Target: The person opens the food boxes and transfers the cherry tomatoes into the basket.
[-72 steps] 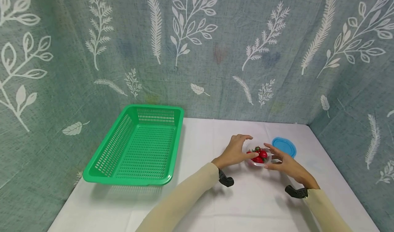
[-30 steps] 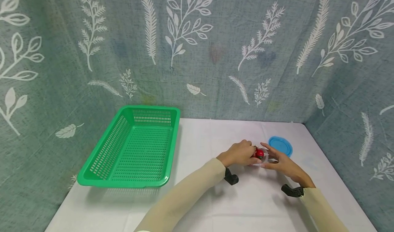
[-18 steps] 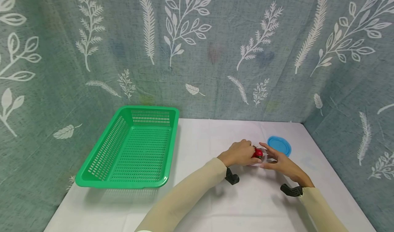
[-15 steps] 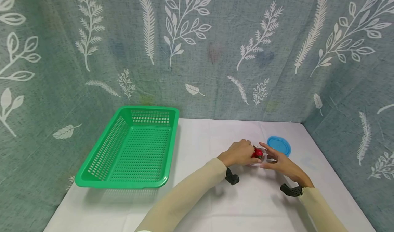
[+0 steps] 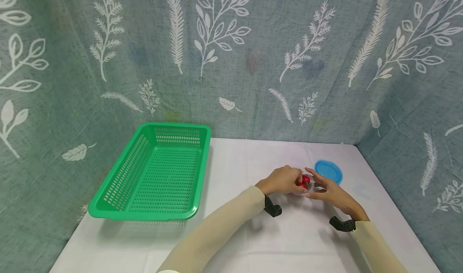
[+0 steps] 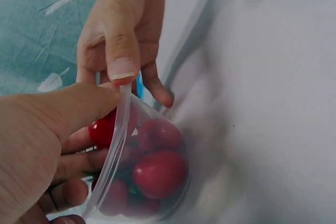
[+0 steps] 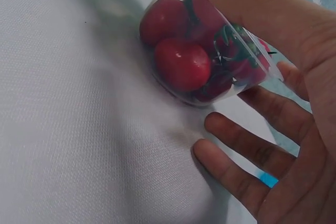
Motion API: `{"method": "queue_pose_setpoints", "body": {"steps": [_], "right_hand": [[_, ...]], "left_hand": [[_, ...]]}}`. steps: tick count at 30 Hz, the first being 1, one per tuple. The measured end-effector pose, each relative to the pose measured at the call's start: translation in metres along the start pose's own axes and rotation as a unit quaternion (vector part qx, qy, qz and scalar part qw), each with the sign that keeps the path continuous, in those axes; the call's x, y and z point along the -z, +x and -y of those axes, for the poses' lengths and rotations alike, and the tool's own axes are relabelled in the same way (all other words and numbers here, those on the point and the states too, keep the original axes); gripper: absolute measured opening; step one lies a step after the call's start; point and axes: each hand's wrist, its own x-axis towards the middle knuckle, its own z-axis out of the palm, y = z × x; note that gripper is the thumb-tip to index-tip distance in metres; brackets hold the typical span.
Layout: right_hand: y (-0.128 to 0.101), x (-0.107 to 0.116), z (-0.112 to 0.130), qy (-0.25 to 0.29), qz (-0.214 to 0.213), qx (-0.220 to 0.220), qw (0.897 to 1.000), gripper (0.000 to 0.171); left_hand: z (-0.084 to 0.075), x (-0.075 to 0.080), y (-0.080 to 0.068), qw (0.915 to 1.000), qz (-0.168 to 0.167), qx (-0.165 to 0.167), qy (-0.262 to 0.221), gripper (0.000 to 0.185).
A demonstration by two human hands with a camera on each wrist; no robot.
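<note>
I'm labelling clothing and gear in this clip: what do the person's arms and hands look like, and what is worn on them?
Both arms wear long, close-fitting cream sleeves that end at the wrists. Under each wrist sits a small black mount, the right one with a perforated surface. The left hand and right hand are bare: no gloves, rings or watch show. The thumbnail is short and unpainted.

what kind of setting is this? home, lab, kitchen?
Likely a staged recording booth, not a kitchen: leaf-print cloth walls off three sides of a table under white cloth, which holds only a green basket, a blue lid and a tub of tomatoes.
</note>
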Motion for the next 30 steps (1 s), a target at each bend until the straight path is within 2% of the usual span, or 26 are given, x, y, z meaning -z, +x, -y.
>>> {"method": "queue_pose_setpoints", "body": {"steps": [4, 8, 13, 18, 30], "right_hand": [[0.002, -0.001, -0.001, -0.001, 0.001, -0.001, 1.000, 0.088], [0.004, -0.003, 0.000, 0.003, 0.006, -0.002, 1.000, 0.089], [0.005, -0.003, 0.002, -0.001, 0.009, -0.014, 1.000, 0.089], [0.005, -0.002, 0.001, -0.006, 0.008, -0.020, 1.000, 0.089], [0.002, -0.003, 0.000, -0.009, 0.002, -0.009, 1.000, 0.088]], "left_hand": [[0.006, 0.002, -0.003, 0.9983, 0.001, -0.009, -0.057, 0.024], [0.012, 0.005, -0.005, 0.9966, -0.002, -0.022, -0.080, 0.021], [0.016, 0.019, -0.008, 0.9961, -0.024, -0.040, -0.075, 0.023], [0.020, 0.037, -0.014, 0.9960, -0.052, -0.041, -0.060, 0.025], [0.029, 0.077, -0.040, 0.9941, -0.082, -0.041, -0.058, 0.026]]}}
